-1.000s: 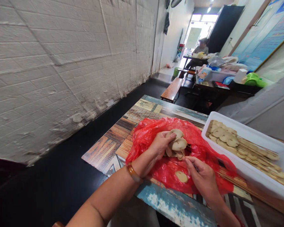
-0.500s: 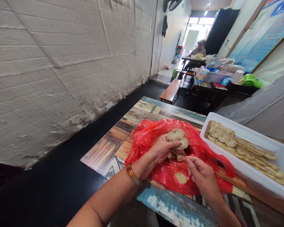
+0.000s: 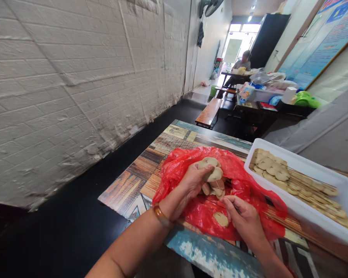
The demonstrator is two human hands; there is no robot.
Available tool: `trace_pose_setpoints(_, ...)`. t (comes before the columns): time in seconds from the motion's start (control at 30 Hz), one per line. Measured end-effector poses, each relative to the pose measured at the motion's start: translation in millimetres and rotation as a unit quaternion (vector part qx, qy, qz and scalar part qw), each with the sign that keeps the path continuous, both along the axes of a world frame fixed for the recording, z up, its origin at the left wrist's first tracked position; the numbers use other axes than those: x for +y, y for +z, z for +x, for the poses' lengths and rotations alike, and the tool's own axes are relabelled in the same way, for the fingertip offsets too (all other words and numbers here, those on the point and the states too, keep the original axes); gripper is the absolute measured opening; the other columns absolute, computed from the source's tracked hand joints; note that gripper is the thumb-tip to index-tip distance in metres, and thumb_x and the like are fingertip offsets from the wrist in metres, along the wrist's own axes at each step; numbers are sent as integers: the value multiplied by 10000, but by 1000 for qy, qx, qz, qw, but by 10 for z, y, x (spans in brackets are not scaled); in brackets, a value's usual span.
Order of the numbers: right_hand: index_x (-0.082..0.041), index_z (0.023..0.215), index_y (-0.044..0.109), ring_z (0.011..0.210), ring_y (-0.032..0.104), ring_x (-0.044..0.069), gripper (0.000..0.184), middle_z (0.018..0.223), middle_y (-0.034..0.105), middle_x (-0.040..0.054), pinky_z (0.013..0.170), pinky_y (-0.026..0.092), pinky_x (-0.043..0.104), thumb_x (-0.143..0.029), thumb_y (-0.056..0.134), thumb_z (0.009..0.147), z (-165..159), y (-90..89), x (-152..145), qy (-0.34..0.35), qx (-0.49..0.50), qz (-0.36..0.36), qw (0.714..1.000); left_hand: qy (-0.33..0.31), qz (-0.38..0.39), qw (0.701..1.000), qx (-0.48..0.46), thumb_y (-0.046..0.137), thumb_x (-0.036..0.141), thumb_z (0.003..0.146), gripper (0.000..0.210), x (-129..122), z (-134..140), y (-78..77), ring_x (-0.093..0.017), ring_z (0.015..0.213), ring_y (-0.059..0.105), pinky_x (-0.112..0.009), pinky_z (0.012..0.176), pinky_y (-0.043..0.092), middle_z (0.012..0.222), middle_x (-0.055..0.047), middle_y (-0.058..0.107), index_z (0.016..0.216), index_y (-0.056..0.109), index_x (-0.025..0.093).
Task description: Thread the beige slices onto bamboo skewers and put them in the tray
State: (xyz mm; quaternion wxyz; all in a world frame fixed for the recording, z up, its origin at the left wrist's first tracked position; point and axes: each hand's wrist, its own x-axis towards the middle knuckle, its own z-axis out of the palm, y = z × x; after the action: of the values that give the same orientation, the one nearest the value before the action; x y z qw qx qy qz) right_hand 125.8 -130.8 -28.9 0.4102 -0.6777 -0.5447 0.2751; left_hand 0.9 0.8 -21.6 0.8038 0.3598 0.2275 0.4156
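My left hand (image 3: 195, 178) is closed on several flat, round beige food slices (image 3: 214, 174), its thumb pressed across the top one. With thumb and forefinger together, my right hand (image 3: 242, 212) pinches a thin skewer, little of which shows, just below those slices. Beneath both hands lies a crumpled red plastic bag (image 3: 176, 170), spread open, with more slices (image 3: 207, 189) in it below my left hand. A single slice (image 3: 220, 219) rests on the bag's near part, left of my right hand.
To the right, a white plastic tub (image 3: 251, 154) holds skewered slices (image 3: 274, 168). Loose skewers (image 3: 292, 226) lie between bag and tub on the wood-patterned table (image 3: 127, 189). Beyond are a bench (image 3: 209, 112), a cluttered table, and a seated person (image 3: 245, 61).
My left hand has shifted slightly left with the slices and tilted them. The right hand's fingertips have moved slightly down and left, still pinching the skewer.
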Motion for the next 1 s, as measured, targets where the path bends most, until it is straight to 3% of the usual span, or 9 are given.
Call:
trace_pose_setpoints(0.33,-219,732,632,451,514,139,340,477,493,-47,490,414,236,-471,458,879,-7,-53,-7,-16,-23,7,1000,-4,8,1000,-11,736,454,669,416,-47,41,-1,-153,624,616,-244,621,485,683,-65,643,873,673,97)
trace_pose_setpoints(0.63,-210,692,598,447,504,142,362,471,493,-40,490,405,245,-480,449,882,-23,-44,-5,-25,-26,16,999,-22,-29,999,-7,780,444,611,479,-97,69,8,-152,663,624,-243,652,481,769,-90,668,907,670,84)
trace_pose_setpoints(0.8,-222,701,602,439,501,137,343,469,488,-45,475,404,241,-472,452,881,-17,-30,6,-24,-25,21,999,-72,-12,997,-13,701,435,712,402,-147,71,-1,-147,571,592,-239,549,456,668,-72,642,932,664,100)
trace_pose_setpoints(0.9,-228,688,603,432,497,136,343,463,490,-45,463,400,240,-474,457,877,-20,-27,10,-30,-25,26,999,-79,-24,997,-2,711,446,692,417,-176,77,2,-144,554,575,-229,484,419,744,-90,665,941,665,115)
trace_pose_setpoints(1.0,-230,692,600,435,505,141,345,464,494,-47,472,404,244,-483,454,875,-15,-35,14,-36,-22,28,999,-69,-44,997,6,762,446,626,442,-201,96,20,-162,622,594,-245,533,446,856,-117,689,910,677,118)
